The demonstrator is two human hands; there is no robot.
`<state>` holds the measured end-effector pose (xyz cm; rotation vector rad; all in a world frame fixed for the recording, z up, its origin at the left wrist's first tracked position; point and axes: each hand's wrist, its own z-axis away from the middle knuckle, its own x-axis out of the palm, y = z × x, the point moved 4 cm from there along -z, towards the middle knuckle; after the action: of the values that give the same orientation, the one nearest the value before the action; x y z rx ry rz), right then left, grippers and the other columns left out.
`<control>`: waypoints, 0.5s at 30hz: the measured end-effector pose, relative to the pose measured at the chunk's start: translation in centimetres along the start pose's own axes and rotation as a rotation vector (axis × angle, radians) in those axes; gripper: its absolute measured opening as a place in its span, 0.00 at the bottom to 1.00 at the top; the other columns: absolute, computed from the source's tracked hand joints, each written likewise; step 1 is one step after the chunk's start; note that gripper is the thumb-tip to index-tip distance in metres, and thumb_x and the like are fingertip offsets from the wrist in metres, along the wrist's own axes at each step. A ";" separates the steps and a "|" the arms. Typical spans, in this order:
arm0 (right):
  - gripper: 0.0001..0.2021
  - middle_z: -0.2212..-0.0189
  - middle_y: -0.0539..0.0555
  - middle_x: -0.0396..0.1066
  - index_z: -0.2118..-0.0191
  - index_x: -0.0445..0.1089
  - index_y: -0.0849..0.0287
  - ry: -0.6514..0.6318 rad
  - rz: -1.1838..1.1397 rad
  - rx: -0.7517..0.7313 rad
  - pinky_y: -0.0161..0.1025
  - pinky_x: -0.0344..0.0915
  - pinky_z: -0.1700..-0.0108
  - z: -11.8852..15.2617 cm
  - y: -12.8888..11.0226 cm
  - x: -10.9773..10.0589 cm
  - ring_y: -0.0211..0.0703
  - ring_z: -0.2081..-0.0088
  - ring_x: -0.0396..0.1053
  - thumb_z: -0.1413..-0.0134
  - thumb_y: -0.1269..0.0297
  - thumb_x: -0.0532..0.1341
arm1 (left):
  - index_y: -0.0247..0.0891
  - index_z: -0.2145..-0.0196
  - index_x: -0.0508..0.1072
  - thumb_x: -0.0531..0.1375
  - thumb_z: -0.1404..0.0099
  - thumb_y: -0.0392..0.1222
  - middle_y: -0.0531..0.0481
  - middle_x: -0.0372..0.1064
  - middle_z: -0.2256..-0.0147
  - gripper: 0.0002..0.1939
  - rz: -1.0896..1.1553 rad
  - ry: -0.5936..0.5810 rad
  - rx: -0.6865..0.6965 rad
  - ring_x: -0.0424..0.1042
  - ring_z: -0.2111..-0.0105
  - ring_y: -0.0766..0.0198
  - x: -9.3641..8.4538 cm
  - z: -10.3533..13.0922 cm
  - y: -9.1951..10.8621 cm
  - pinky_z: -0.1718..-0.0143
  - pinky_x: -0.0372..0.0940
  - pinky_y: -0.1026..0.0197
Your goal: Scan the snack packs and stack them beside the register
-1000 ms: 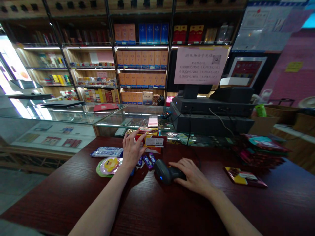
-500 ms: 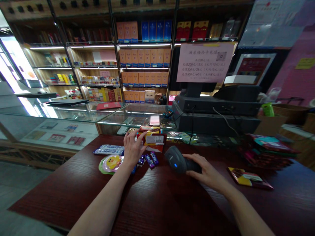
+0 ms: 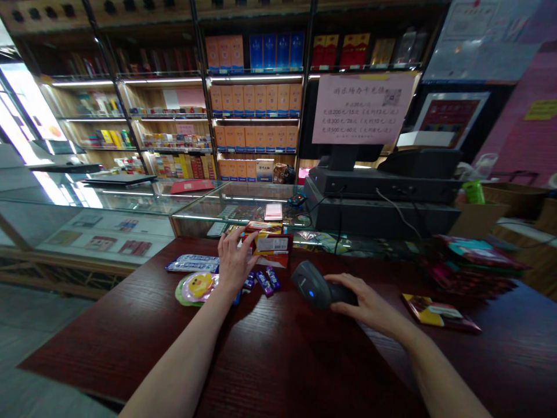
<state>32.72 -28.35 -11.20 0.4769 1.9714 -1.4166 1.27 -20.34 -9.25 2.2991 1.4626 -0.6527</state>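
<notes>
My left hand (image 3: pixel 235 261) is at the left edge of a red and yellow packet (image 3: pixel 273 244), thumb and fingers closed on it. The packet is tilted up so its white barcode label faces me. My right hand (image 3: pixel 359 299) grips a black handheld barcode scanner (image 3: pixel 312 284), a blue light on its body, its head turned toward the packet. Small purple-wrapped bars (image 3: pixel 266 281) lie between packet and scanner. Left of my left hand are blue-and-white long packets (image 3: pixel 192 263) and a round package with a yellow duck face (image 3: pixel 200 285), partly hidden by my wrist.
On the dark wooden counter (image 3: pixel 108 342), another red and yellow packet (image 3: pixel 439 313) lies to the right, near a stack of packets (image 3: pixel 474 264). A monitor with a paper notice (image 3: pixel 359 110) stands behind, beside a glass display counter (image 3: pixel 209 203) and stocked shelves.
The packet in my left hand has risen or tilted very slightly. Both hands otherwise stay nearly in place, and the scanner is still in my right hand.
</notes>
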 end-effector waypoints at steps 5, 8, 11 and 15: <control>0.23 0.46 0.53 0.72 0.46 0.72 0.45 0.001 -0.006 0.018 0.55 0.56 0.40 0.1 -0.1 -0.1 0.59 0.44 0.65 0.50 0.55 0.69 | 0.45 0.41 0.67 0.67 0.41 0.43 0.38 0.61 0.40 0.31 -0.005 0.017 0.009 0.60 0.39 0.46 0.0 0.1 0.0 0.34 0.48 0.41; 0.24 0.45 0.54 0.71 0.45 0.72 0.46 -0.001 0.004 0.017 0.55 0.56 0.39 0.1 0.1 -0.1 0.59 0.43 0.64 0.48 0.54 0.68 | 0.45 0.40 0.66 0.67 0.41 0.42 0.38 0.60 0.40 0.32 -0.003 0.007 0.008 0.60 0.39 0.46 -0.1 0.1 0.0 0.34 0.48 0.41; 0.25 0.44 0.55 0.70 0.43 0.70 0.48 -0.031 0.034 0.010 0.54 0.56 0.39 0.0 0.3 0.0 0.58 0.43 0.64 0.48 0.52 0.67 | 0.46 0.40 0.66 0.67 0.41 0.41 0.39 0.60 0.39 0.32 0.004 -0.009 -0.006 0.59 0.38 0.47 0.0 0.0 0.0 0.34 0.48 0.41; 0.26 0.44 0.55 0.69 0.42 0.69 0.48 -0.098 0.096 0.011 0.53 0.56 0.39 -0.1 -0.1 0.7 0.57 0.43 0.63 0.47 0.53 0.66 | 0.46 0.40 0.66 0.67 0.41 0.42 0.39 0.60 0.39 0.32 0.004 -0.006 -0.007 0.59 0.38 0.47 0.0 0.0 0.0 0.34 0.49 0.40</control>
<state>32.12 -28.36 -11.62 0.4913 1.8391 -1.3659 1.27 -20.34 -9.23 2.2923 1.4545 -0.6517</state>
